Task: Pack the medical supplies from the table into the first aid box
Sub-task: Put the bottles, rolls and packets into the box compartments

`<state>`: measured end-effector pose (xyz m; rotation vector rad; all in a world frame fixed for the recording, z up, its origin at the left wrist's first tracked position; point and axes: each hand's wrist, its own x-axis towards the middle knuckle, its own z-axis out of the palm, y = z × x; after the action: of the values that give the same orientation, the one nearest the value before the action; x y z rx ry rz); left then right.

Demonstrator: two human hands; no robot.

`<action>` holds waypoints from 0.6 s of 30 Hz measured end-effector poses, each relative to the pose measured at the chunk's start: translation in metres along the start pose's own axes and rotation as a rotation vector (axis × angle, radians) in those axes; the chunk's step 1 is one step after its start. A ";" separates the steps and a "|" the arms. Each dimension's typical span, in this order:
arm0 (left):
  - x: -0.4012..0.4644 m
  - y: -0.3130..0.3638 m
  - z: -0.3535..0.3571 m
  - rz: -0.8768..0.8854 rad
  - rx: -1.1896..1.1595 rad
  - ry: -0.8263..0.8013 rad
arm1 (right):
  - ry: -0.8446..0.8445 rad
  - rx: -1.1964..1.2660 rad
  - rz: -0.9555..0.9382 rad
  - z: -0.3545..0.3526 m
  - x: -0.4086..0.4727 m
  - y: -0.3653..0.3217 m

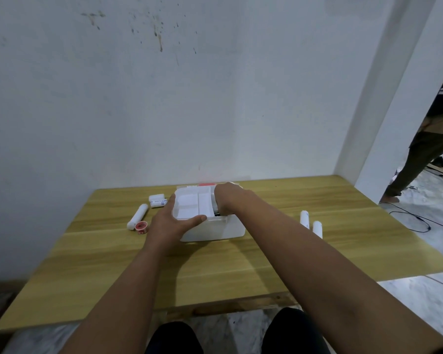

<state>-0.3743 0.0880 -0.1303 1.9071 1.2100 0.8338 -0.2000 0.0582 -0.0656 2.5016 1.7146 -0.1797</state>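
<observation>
A white first aid box (215, 229) stands mid-table with a white divided tray (193, 204) on top. My left hand (170, 222) grips the tray's near left corner, thumb on its front edge. My right hand (225, 200) curls over the tray's right side; what its fingers hold is hidden. Left of the box lie a long white roll (138, 216), a small red-topped tape roll (141, 227) and two short white bandage rolls (157, 201). Two white rolls (304, 219) (317, 229) lie to the right.
The wooden table (215, 267) stands against a white wall. The box's lid with a red mark (206, 185) lies behind the box. At the far right a person (425, 149) stands in a doorway, with a black cable (417, 223) on the floor.
</observation>
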 end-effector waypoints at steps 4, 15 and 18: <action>0.000 -0.001 0.000 0.001 0.024 -0.010 | 0.057 0.081 -0.024 -0.009 -0.009 0.004; 0.003 -0.003 0.000 -0.027 0.068 -0.017 | 0.362 0.569 0.193 -0.032 -0.017 0.093; 0.003 -0.003 -0.001 -0.029 0.069 -0.015 | 0.329 0.524 0.340 -0.017 -0.027 0.131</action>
<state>-0.3753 0.0923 -0.1322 1.9428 1.2688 0.7699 -0.0873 -0.0114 -0.0422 3.3278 1.4420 -0.2218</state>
